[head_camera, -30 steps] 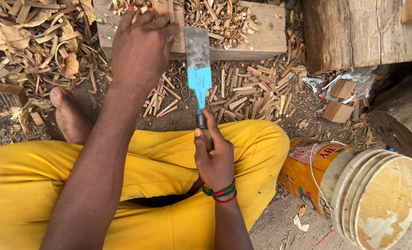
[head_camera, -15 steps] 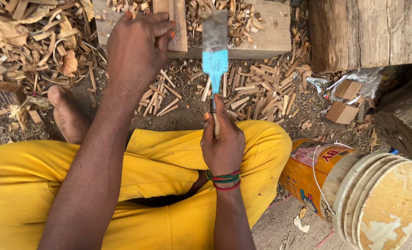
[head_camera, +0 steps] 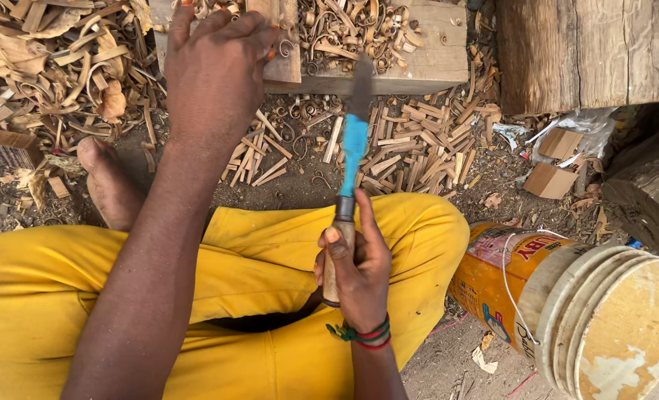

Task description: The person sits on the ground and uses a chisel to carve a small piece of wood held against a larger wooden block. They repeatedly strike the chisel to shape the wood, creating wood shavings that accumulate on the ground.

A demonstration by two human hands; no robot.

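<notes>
My left hand (head_camera: 214, 70) grips a small upright piece of wood (head_camera: 281, 55) that stands on a thick wooden block (head_camera: 425, 63) in front of me. My right hand (head_camera: 355, 267) is closed round the wooden handle of a wide knife (head_camera: 351, 148) with a blue-painted blade, edge-on to me and pointing away toward the block. The blade's tip is next to the piece, to its right. I sit cross-legged in yellow trousers (head_camera: 263, 259), with a bare foot (head_camera: 107, 181) at the left.
Curled shavings and split wood sticks (head_camera: 411, 141) cover the ground and the block. A yellow bucket (head_camera: 566, 304) with a dirty white lid lies on its side at the right. A heavy log (head_camera: 588, 52) stands at the back right, with card scraps (head_camera: 555, 174) below it.
The knife has turned from flat-on to edge-on and shifted right and upward, its tip now at the block. My left hand stays on the wood piece.
</notes>
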